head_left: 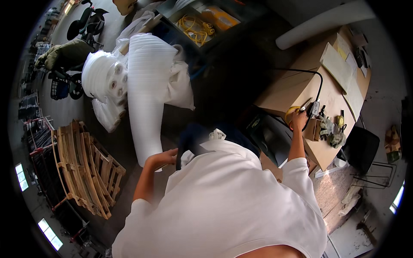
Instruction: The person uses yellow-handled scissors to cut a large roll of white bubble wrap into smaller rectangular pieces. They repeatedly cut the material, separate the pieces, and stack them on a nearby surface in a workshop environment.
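My right hand [298, 119] rests at the near edge of a brown cardboard-topped desk [314, 92]. Its fingers are closed about a thing with a yellow loop [289, 112], whose kind I cannot make out. Beside it are a black bent cable or rod [321, 81], a small grey box-like piece [315, 107] and a small open carton [314, 130]. Grey-green work gloves [335, 133] lie just right of the carton. Down at my left side, my left hand [162, 158] reaches to the dark cloth at my waist, its fingertips hidden there.
Left of centre stand white foam-sheet rolls [148, 77]. Wooden pallets [84, 167] lean at the lower left. A bin at the back holds a coiled yellow cord [193, 29]. A black chair [362, 148] stands right of the desk, and an electric scooter [88, 21] is far left.
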The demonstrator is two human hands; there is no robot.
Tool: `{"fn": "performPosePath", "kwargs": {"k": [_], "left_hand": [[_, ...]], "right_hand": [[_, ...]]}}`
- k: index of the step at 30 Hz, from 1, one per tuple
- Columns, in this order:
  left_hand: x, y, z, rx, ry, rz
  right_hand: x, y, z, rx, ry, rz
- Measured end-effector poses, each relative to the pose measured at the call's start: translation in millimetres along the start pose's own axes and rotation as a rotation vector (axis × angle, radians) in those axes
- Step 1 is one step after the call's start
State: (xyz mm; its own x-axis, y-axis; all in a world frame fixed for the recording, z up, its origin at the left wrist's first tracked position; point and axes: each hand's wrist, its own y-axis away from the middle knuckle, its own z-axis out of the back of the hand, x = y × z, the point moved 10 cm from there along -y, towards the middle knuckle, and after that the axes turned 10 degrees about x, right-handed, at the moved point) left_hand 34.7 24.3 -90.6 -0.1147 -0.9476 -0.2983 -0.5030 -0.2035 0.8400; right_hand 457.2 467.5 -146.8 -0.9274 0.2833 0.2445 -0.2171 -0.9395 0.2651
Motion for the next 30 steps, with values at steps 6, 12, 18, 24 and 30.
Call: {"fn": "performPosePath", "kwargs": {"k": [6, 12, 18, 24, 30], "left_hand": [[12.5, 15.2, 15.0, -0.284, 0.168, -0.201], [50.6, 69.1, 25.8, -0.474, 0.45, -0.33], [1.4, 129.5, 71.4, -0.313, 0.964, -1.44], [9.4, 167.5, 85.0, -0.186, 1.019, -1.619], [46.1, 201.5, 118.7, -0.196, 1.085, -1.657]], "right_hand": [[58.0, 32.6, 23.9, 0.051, -0.145, -0.046], [149.9, 94.3, -31.3, 0.441, -0.861, 0.209], [308.5, 255.4, -98.2, 1.115, -0.885, 0.236], [390.6, 361.1, -125.5, 1.243, -0.621, 0.525], [441.9, 423.6, -144.6, 1.254, -0.6, 0.644]]}}
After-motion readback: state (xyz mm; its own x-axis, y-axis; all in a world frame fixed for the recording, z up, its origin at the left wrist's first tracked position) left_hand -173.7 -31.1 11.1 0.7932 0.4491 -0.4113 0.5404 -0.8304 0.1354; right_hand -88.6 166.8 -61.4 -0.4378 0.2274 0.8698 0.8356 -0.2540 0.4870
